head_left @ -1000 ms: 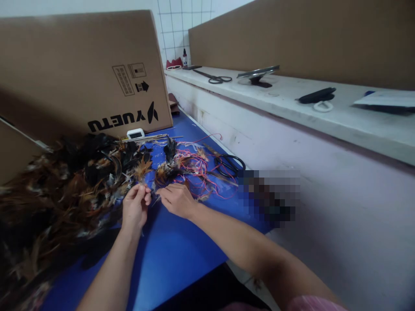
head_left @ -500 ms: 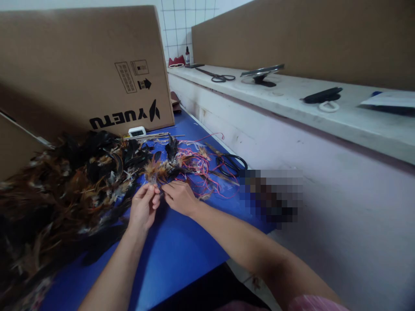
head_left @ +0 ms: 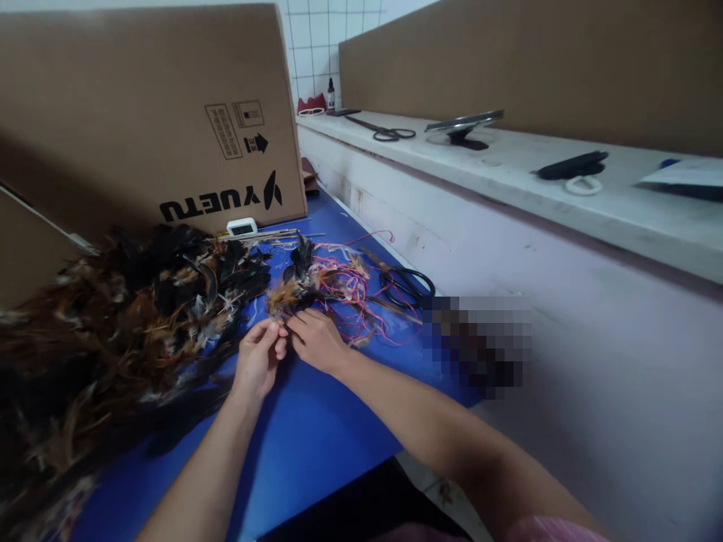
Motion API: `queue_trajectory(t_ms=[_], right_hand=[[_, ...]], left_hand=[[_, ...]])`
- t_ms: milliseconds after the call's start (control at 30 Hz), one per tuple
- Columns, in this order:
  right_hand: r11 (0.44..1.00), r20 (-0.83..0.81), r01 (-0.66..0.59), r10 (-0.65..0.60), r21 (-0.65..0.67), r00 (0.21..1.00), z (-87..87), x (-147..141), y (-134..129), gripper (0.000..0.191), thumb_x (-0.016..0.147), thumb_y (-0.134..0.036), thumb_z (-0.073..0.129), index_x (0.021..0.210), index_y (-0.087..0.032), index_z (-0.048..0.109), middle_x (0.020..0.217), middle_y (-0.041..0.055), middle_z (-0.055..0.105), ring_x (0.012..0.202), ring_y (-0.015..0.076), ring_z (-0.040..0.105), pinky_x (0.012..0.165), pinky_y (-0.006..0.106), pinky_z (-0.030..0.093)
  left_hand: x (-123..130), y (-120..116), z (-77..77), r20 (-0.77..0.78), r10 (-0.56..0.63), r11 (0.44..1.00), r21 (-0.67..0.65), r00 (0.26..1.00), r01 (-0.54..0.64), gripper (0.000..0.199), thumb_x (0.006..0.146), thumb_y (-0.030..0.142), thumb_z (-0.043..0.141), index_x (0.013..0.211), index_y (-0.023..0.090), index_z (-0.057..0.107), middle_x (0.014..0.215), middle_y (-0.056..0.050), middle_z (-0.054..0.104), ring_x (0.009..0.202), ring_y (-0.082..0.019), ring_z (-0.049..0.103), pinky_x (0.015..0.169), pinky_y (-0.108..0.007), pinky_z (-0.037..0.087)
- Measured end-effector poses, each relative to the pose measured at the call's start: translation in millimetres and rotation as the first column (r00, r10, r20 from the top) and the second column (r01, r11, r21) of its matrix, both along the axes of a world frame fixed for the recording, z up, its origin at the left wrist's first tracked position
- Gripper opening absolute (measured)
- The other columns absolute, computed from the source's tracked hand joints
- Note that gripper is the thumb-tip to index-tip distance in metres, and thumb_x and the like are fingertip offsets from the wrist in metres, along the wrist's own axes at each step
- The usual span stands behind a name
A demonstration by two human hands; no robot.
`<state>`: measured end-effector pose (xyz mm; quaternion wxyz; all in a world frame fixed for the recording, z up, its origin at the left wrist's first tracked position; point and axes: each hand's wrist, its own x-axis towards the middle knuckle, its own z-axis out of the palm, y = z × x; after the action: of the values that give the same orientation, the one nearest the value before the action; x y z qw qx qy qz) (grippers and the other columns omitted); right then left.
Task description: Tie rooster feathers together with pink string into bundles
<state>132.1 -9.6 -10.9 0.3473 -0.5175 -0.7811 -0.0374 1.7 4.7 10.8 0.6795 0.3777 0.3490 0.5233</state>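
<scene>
My left hand [head_left: 260,352] is closed in a pinch on the base of a small tuft of brown feathers [head_left: 281,296], which stands up from the fingertips. Close beside it on the right, my right hand [head_left: 317,340] has its fingers curled down and pressed together; whatever they grip is hidden. Just beyond both hands lies a tangle of pink thread [head_left: 353,284] with loose feathers in it. A dark feather cluster [head_left: 302,257] rises at the left end of that tangle. To the left spreads a big heap of brown and black feathers [head_left: 141,324].
Black-handled scissors [head_left: 415,286] lie by the wall on the blue table [head_left: 316,444]. A cardboard box [head_left: 141,113] stands behind the heap, with a small white digital device [head_left: 242,227] before it. The ledge [head_left: 497,162] carries more scissors [head_left: 389,134] and a black-handled item [head_left: 573,165].
My left hand and the feather tuft have shifted slightly right, closer to the right hand. The whole view has also moved a little.
</scene>
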Motion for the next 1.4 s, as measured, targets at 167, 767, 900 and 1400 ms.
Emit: queue_trajectory(t_ms=[167,767,900,1400], right_hand=[[1.0,-0.005,0.005,-0.005,-0.001,1.0,1.5,-0.4,-1.5,0.013,0.082,-0.013,0.048,0.088,-0.018,0.058,0.083,0.0042,0.054,0.081,0.0172,0.047,0.079,0.029,0.04],[0.998,-0.059,-0.021,0.017,-0.064,0.998,0.8,-2.9,-1.6,0.017,0.085,-0.014,0.046,0.094,-0.019,0.059,0.081,0.003,0.062,0.079,0.015,0.055,0.082,0.03,0.039],[0.996,-0.031,-0.002,-0.001,-0.095,1.0,1.5,-4.9,-2.1,0.014,0.084,-0.014,0.047,0.09,-0.02,0.059,0.073,0.0019,0.064,0.073,0.015,0.056,0.08,0.03,0.038],[0.998,-0.06,-0.013,0.01,-0.056,0.998,3.8,-4.1,-4.0,0.018,0.082,-0.012,0.048,0.094,-0.019,0.059,0.084,0.0036,0.063,0.083,0.0167,0.053,0.083,0.031,0.039]], left_hand=[[-2.4,3.8,-1.8,0.008,0.035,0.999,0.0,0.999,-0.035,0.027,0.057,0.027,0.08,0.072,0.012,0.062,0.061,0.001,0.058,0.042,-0.003,0.043,0.037,-0.014,0.032],[-6.6,10.2,-10.4,-0.026,0.063,0.995,0.081,0.998,-0.061,0.024,0.062,0.028,0.077,0.072,0.012,0.062,0.062,0.0,0.059,0.043,-0.004,0.045,0.04,-0.016,0.035],[-6.0,8.9,-9.8,-0.019,0.068,0.994,0.082,0.998,-0.066,0.024,0.061,0.028,0.077,0.072,0.013,0.062,0.061,0.001,0.059,0.043,-0.004,0.045,0.041,-0.016,0.036],[-5.4,9.4,-15.8,-0.045,0.077,0.99,0.12,0.996,-0.071,0.023,0.061,0.029,0.078,0.071,0.013,0.063,0.06,0.001,0.059,0.044,-0.005,0.046,0.043,-0.017,0.037]])
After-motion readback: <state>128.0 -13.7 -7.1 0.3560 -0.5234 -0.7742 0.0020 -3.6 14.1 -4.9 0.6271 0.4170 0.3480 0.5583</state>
